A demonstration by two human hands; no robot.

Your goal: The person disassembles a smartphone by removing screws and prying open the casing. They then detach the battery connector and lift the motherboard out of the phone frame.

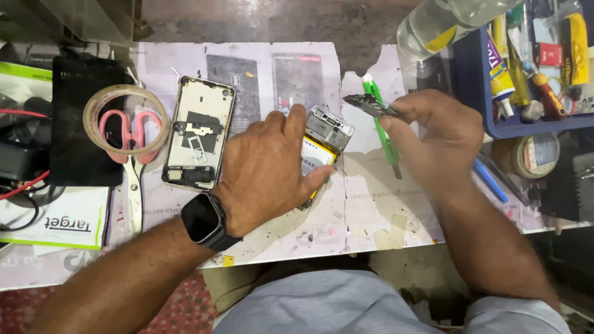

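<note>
Head view, one frame.

1. Left hand: lay palm-down, fingers spread and flat, pressing on an opened phone body on the paper-covered bench; it pinned rather than clasped. The phone's yellow-labelled battery and metal shield showed beyond the knuckles. A dark smartwatch sat on the wrist.
2. Right hand: fingers pinched shut on a small dark circuit board, raised just clear of the phone's upper end. A green-handled tool appeared to lie under it; whether held, cannot tell.
3. Phone back frame: lay apart, left of the phone.
4. Pink-handled scissors inside a tape roll, far left.
5. Blue tray of glue tubes and screwdrivers, far right.

Step judged: board lifted free of the body. Next move would call for steady pinning and care over any ribbon connectors.
</note>
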